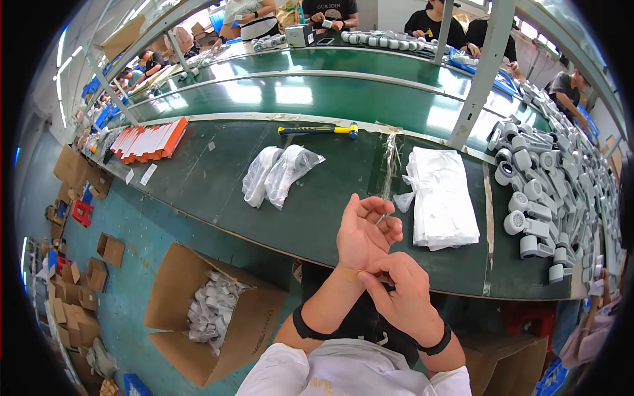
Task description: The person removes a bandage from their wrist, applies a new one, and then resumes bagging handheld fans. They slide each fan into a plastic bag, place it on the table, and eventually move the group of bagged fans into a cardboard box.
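My left hand [364, 241] is turned palm up over the front edge of the dark green workbench [218, 178], its fingers curled. A small thin greyish piece [382, 218] shows between those fingers; its kind is unclear. My right hand [406, 290] pinches at the inside of my left wrist, where a tan patch or strip [350, 273] lies on the skin. What the pinch holds is hidden. Two white parts in clear plastic bags [279, 173] lie beyond my left hand. To the right rests a stack of white plastic bags [441, 198].
A yellow-and-blue hammer [320, 131] lies at the bench's back edge. Orange-and-white boxes [150, 140] stand far left, a large pile of grey-white parts [545, 191] right. An open carton [211, 313] of bagged parts is on the floor. A metal post [477, 99] rises behind; people work beyond.
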{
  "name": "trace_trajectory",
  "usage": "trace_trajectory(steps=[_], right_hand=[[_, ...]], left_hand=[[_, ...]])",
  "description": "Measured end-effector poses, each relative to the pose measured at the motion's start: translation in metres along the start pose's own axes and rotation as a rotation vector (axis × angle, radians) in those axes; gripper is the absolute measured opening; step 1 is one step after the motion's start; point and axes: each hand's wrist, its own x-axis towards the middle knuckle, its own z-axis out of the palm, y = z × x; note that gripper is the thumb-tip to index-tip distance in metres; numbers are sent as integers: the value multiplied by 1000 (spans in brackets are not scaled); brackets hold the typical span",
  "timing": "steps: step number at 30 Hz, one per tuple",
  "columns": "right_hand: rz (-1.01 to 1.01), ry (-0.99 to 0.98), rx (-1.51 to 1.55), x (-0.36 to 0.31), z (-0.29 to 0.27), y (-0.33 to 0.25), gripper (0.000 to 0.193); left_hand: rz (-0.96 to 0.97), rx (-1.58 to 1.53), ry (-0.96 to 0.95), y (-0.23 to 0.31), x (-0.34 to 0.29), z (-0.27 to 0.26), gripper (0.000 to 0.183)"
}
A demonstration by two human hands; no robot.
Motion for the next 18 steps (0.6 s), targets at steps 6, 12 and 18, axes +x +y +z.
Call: trace_trajectory(steps=[6,12,18], right_hand=[[-127,-28,-61,-5,-8,-4,22],[-397,-45,-98,-3,-18,-6,29],[-465,-58,-106,0,-19,3,31]], left_hand=[[-5,-25,9,3,0,-2,40],[-43,-88,-42,4,-2,-2,40],[1,-53,-125,2,-10,8,42]])
